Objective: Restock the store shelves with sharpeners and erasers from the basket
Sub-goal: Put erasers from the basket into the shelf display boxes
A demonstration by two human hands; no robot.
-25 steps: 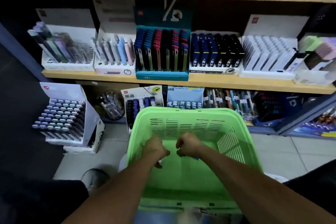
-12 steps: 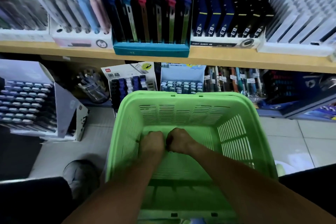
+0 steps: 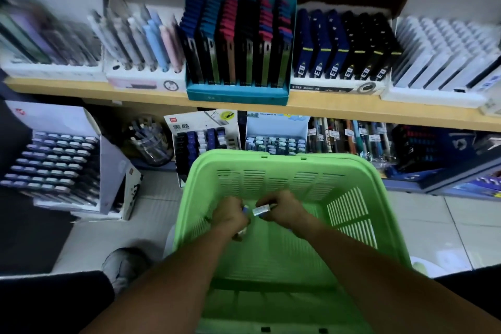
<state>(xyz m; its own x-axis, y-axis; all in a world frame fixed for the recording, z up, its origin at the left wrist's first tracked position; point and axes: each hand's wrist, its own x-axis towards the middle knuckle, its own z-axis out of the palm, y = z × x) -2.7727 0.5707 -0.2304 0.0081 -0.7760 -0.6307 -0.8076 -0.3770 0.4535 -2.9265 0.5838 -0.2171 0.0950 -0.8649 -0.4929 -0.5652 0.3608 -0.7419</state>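
A green plastic basket (image 3: 284, 168) sits in front of me below the shelves. Both hands are inside it, near its middle. My right hand (image 3: 284, 209) pinches a small white wrapped eraser (image 3: 261, 210) at its fingertips. My left hand (image 3: 229, 215) is curled around small items: a blue tip (image 3: 245, 209) shows above the fingers and a pale end (image 3: 242, 231) below. Most of what the left hand holds is hidden. The basket floor around the hands looks bare.
A wooden shelf (image 3: 325, 108) holds display boxes of stationery, with a teal box (image 3: 235, 43) in the middle. Below are an eraser display (image 3: 275, 141) and a dark sharpener display (image 3: 203, 138). A white tiered display (image 3: 59, 165) stands on the floor left. My shoe (image 3: 124, 266) is lower left.
The hands, pressed together on the basket floor before, have risen and parted slightly, now with small items visible in the fingers. The camera has moved closer to the shelf.
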